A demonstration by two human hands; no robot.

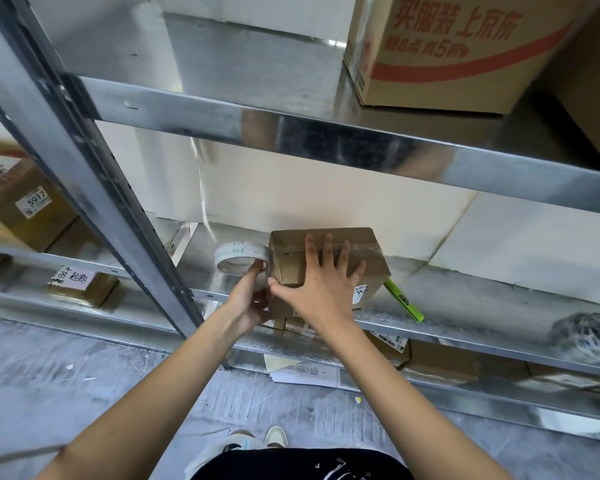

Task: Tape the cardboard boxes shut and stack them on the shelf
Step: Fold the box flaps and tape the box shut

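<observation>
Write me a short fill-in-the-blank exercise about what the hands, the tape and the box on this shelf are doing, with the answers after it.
1. The right hand presses flat on top of the small cardboard ____.
2. The left hand has a finger hooked through the roll of ____.
3. The green marker lies on the shelf to the ____ of the small cardboard box.
4. The printing on the big carton on the shelf above is ____.

Answers: box; tape; right; red

A metal shelf [465, 292] carries a small cardboard box [357, 247]; a tape roll [238, 254] at its nine o'clock, a green marker [404, 301] at four.
</observation>
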